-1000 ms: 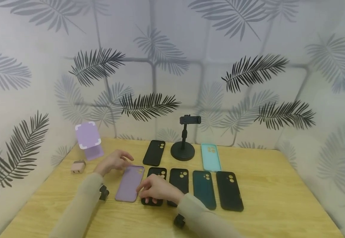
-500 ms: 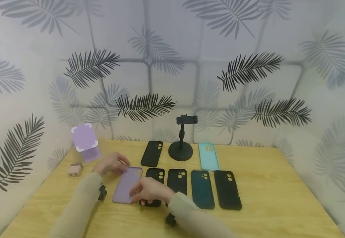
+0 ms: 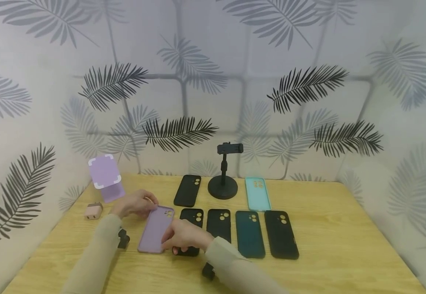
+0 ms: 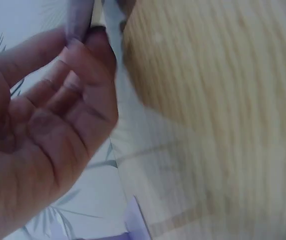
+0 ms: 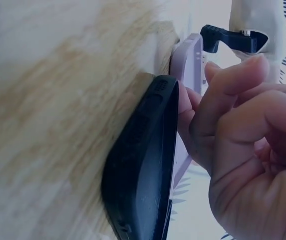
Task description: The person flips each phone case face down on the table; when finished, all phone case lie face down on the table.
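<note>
A purple phone case (image 3: 156, 230) lies on the wooden table at the left end of a row of cases. My left hand (image 3: 136, 204) pinches its upper left corner between thumb and fingers; the left wrist view shows the case's edge (image 4: 78, 20) at the fingertips. At the lower right edge of the purple case, my right hand (image 3: 188, 236) grips with thumb and index finger. The other right fingers hang over a black phone case (image 5: 143, 170) beside it, which the hand partly hides in the head view.
The row continues right with a black case (image 3: 218, 224), a dark teal case (image 3: 250, 234) and another black case (image 3: 282, 234). Behind are a black case (image 3: 187, 190), a black phone stand (image 3: 223, 188) and a turquoise case (image 3: 258, 194). Far left: purple stand (image 3: 104, 171), pink charger (image 3: 93, 211).
My right hand has shifted left from beside the black case onto the purple case's lower right edge. My left fingers have come down onto its upper left corner. The head view has shifted slightly.
</note>
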### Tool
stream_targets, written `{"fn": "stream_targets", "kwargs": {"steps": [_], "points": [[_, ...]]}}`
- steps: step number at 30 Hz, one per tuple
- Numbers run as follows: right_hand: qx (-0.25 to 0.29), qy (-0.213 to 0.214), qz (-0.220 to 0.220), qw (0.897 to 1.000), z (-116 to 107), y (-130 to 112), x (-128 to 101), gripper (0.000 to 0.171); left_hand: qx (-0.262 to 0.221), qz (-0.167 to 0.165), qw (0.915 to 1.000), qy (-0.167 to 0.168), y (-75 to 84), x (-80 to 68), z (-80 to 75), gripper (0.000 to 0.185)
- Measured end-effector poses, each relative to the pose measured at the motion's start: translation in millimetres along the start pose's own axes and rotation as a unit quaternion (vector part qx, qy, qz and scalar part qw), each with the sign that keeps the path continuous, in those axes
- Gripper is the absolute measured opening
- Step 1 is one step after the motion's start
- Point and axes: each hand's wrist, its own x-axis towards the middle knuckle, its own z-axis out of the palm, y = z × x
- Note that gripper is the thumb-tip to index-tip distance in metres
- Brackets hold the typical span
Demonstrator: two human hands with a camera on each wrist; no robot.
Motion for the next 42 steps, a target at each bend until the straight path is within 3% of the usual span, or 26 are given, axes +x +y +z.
{"fn": "stream_targets", "kwargs": {"steps": [3, 7, 11, 16, 25, 30, 34, 39, 42], "points": [[0.007, -0.004, 0.001, 1.000, -1.2, 1.6, 1.1, 0.016, -0.052, 0.009, 0.9980, -0.033, -6.0, -1.6, -5.6, 0.023], [0.032, -0.010, 0.005, 0.999, -3.7, 1.6, 1.6, 0.035, -0.083, 0.033, 0.9940, -0.063, -9.4, -4.0, -11.6, 0.030], [0.071, -0.018, 0.008, 0.997, -3.3, -0.4, 1.6, 0.049, -0.097, 0.044, 0.9919, -0.070, -8.8, -4.8, -13.7, 0.034], [0.102, -0.021, 0.016, 0.994, -2.0, -0.3, 3.4, 0.066, -0.120, 0.051, 0.9900, -0.055, -6.2, -2.9, -12.1, 0.041], [0.122, 0.006, 0.031, 0.992, 3.6, 6.1, 7.9, 0.047, -0.118, 0.043, 0.9919, -0.021, 7.6, -2.6, -5.5, 0.045], [0.168, -0.009, 0.033, 0.985, 2.6, 5.1, 6.8, 0.061, -0.117, 0.039, 0.9924, -0.005, 13.0, -2.0, -2.7, 0.043], [0.159, -0.011, 0.032, 0.987, 2.3, 5.0, 5.5, 0.070, -0.112, 0.035, 0.9931, 0.002, 16.1, 1.0, 0.5, 0.042], [0.165, -0.010, 0.018, 0.986, 1.4, 4.7, 5.1, 0.054, -0.103, 0.041, 0.9938, 0.003, 19.6, 2.2, 3.7, 0.043], [0.187, 0.002, 0.001, 0.982, 0.6, 3.7, 4.0, 0.044, -0.110, 0.051, 0.9925, -0.012, 18.9, 1.7, 5.1, 0.045]]}}
